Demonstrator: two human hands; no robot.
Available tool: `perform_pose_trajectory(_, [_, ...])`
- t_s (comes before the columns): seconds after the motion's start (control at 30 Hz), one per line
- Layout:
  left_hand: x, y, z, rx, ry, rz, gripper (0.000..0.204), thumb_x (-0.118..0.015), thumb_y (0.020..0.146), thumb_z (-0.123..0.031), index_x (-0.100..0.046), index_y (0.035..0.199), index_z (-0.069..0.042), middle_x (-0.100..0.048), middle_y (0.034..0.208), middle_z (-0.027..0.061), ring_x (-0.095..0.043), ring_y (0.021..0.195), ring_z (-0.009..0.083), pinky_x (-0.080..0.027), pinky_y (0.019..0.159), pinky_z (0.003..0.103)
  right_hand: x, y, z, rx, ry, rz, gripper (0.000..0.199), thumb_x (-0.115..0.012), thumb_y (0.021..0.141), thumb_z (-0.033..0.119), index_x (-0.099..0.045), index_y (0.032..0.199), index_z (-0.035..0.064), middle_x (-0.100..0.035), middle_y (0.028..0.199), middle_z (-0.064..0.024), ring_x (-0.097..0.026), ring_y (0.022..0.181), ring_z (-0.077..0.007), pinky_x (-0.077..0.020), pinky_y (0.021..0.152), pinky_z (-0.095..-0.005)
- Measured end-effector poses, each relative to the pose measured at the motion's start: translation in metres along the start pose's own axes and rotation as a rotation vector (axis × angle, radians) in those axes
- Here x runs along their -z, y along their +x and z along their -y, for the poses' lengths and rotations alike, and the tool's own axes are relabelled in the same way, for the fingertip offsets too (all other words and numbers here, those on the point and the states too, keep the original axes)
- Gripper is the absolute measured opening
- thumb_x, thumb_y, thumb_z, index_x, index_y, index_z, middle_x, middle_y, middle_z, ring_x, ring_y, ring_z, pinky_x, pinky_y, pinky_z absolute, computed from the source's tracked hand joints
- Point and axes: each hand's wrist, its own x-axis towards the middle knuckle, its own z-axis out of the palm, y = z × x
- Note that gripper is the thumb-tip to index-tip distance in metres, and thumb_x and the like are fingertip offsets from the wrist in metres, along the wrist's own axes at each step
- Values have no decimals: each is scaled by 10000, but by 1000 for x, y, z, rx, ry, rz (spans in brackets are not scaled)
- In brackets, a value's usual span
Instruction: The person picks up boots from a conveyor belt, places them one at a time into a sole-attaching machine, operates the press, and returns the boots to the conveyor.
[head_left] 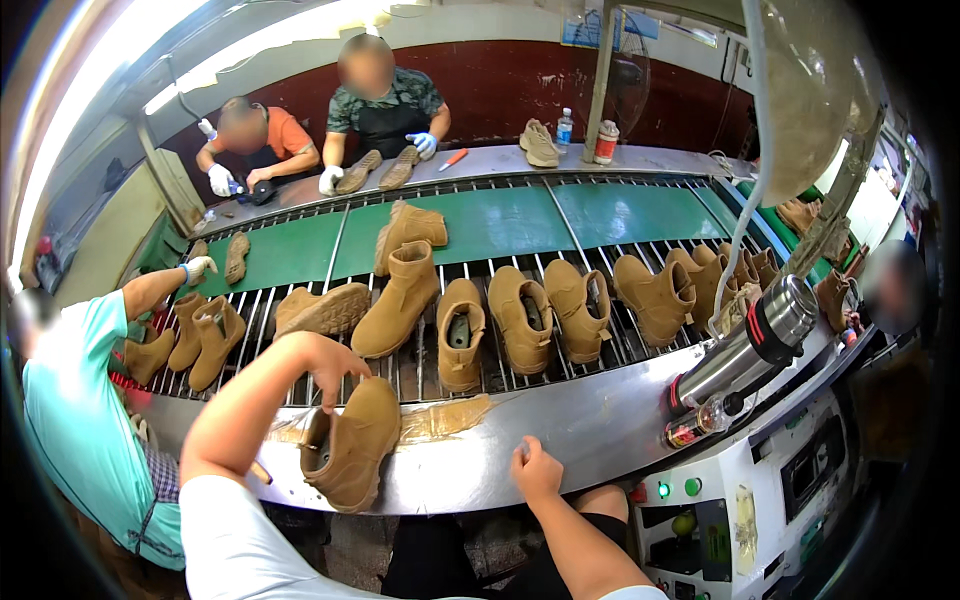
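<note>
Pinching the top of a tan boot to steady it on the near steel ledge, the left hand grips while the right hand rests curled, empty, nearby.

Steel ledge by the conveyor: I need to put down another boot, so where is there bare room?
The steel ledge is bare between the right hand and the steel flask. The green belt behind is mostly open too. It is crowded around the tan boot under the left hand, and on the roller rack.
</note>
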Motion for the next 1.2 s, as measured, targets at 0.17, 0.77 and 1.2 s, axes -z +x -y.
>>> perform_pose_trajectory(0.17, [72,23,-7,-165,-503,-698,510,-662,813,-304,-550,1232,-36,-693,964,163,-675,873,258,-529,818,377,3,3,-2,28,-36,-27,226,-612,824,253,-647,989,102,-668,676,-92,-654,620,-300,-520,583,-424])
perform_pose_trajectory(0.77, [82,207,90,534,-864,-1276,535,-326,998,-331,-628,849,84,-647,648,193,-645,513,312,-541,526,421,16,4,8,19,8,54,186,-587,808,201,-665,955,117,-675,720,-105,-656,657,-308,-528,609,-423])
perform_pose_trajectory(1.2, [42,-77,-118,-5,-850,-1239,418,-458,991,-294,-587,723,-1,-546,584,25,-503,502,117,-398,474,297,50,-10,24,-527,1261,976,541,-510,928,449,-408,1363,145,-614,1131,-225,-666,787,-320,-535,665,-386])
